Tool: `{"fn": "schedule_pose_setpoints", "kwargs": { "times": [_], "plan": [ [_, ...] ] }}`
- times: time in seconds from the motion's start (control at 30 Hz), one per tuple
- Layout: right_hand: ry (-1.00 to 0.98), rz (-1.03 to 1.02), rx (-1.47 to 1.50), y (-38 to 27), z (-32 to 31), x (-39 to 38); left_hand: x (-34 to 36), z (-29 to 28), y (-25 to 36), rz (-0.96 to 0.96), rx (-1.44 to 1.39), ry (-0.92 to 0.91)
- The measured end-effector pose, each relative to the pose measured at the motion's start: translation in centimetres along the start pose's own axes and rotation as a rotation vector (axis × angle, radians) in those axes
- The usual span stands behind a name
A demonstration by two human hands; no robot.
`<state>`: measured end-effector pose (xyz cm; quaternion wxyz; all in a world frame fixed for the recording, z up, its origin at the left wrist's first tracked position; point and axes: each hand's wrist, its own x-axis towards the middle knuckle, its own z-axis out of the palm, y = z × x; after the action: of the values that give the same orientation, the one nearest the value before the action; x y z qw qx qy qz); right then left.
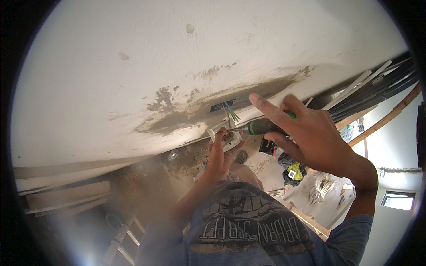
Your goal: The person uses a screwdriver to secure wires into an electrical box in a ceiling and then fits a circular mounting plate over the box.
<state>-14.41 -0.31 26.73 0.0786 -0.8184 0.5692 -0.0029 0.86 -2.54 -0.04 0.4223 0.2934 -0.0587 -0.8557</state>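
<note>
My left hand (216, 156) grips a white electrical wall fitting (231, 142) by its edges, its back turned up toward me. In my right hand (310, 135) is a screwdriver (262, 127) with a black and green handle. Thumb and lower fingers hold that handle, while the index finger stretches out toward the wall. The screwdriver's shaft points left to the back of the fitting; whether its tip sits on a screw is too small to tell. Green and other thin wires (234, 114) run out of a dark wall box (222, 105) just above the fitting.
Grey mortar (173, 122) surrounds the box on the white wall (111, 88). Black conduits (377, 95) lean at right. Below are a black bag (293, 175) with something yellow, a coil of white cable (324, 186), planks (71, 197) and a ladder (117, 246) at lower left.
</note>
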Motion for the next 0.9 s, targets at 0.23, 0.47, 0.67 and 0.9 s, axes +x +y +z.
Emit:
{"fn": "schedule_pose_setpoints", "kwargs": {
  "times": [0.23,0.47,0.67,0.9],
  "plan": [
    [-0.061,-0.005,-0.021,0.5,-0.1,0.3,0.2,-0.4,-0.6,0.011,-0.033,0.034],
    [0.038,-0.038,0.060,1.0,0.5,-0.1,-0.1,-0.2,-0.4,0.042,-0.010,0.026],
    [-0.011,0.001,-0.004,0.9,0.4,-0.3,-0.7,0.2,0.0,0.058,-0.006,-0.003],
    [-0.179,0.050,-0.067,0.1,-0.3,-0.2,-0.4,0.0,-0.2,0.055,0.003,-0.011]
  ]
}}
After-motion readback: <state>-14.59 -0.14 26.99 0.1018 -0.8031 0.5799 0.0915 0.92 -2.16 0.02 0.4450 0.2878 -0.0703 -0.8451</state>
